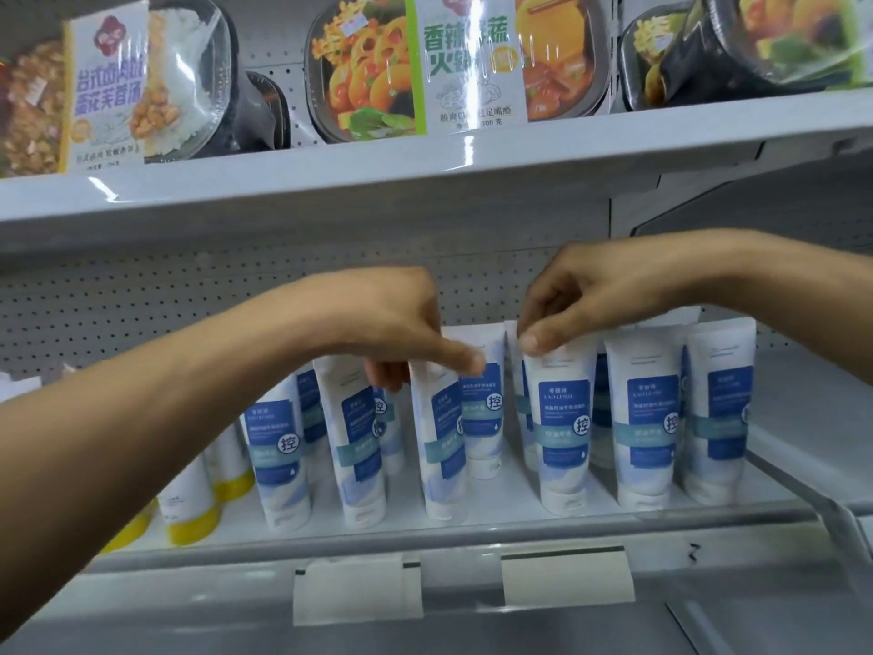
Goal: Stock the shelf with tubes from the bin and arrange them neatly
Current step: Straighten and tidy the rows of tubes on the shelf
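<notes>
A person faces a white shop shelf [510, 494] carrying blue-and-white tubes [645, 418] in rows from its middle to its right end, front edge to back. No bin is in view.

The left hand [401, 333] reaches in near the middle of the shelf. Its thumb and curled fingers [387, 375] appear to pinch the flat crimped top of the left-hand tube [437, 446], which stands in the front row. The right hand [581, 300] pinches the crimped top of the right-hand tube [562, 418], just beside it, also at the front edge.

Every tube stands on its cap with the crimped end pointing up, so the long axis is vertical and the printed label faces out. The left-hand tube leans slightly; the right-hand tube looks upright.

The step in hand seems to be straightening. To do it well, hold each tube only by its crimp, turn it until the label faces squarely forward, seat the cap flat, and line it up with its neighbours along the front edge without knocking them.

Yellow-capped tubes [189, 508] stand toward the left end. Packaged meal trays [363, 73] fill the shelf above. Paper label strips [359, 588] hang below the front edge.
</notes>
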The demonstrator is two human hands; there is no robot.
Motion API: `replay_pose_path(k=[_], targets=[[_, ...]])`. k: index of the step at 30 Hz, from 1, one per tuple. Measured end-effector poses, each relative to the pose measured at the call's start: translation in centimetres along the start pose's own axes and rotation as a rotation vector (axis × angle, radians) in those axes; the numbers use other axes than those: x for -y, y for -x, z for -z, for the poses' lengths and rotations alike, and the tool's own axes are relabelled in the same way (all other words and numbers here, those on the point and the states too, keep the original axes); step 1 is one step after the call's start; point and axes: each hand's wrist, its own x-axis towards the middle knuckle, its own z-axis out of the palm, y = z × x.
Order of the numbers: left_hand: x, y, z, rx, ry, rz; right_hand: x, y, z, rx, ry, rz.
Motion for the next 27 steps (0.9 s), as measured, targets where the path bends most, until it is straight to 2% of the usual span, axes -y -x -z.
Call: replay_pose_path(k=[3, 6, 11, 20, 27], targets=[[0.1, -0.5, -1.3, -0.003, 0.004, -0.050, 0.0, -0.1, -1.0, 0.087, 0.028, -0.054], [0.3, -1.4, -2.1, -0.070, 0.073, -0.109, -0.5, -0.3, -1.8, 0.074, 0.043, -0.021], [0.2, -2.3, -2.8, -0.059, 0.296, -0.196, -0.8, -0.5, -2.0, 0.072, 0.022, 0.005], [0.1, -3.0, -2.9, -0.011, 0.379, -0.287, -1.1, -0.4, -2.1, 0.070, -0.029, 0.026], [0.4, -3.3, -2.7, 0.028, 0.381, -0.272, -0.9, -0.2, -2.1, 0.076, -0.037, 0.028]])
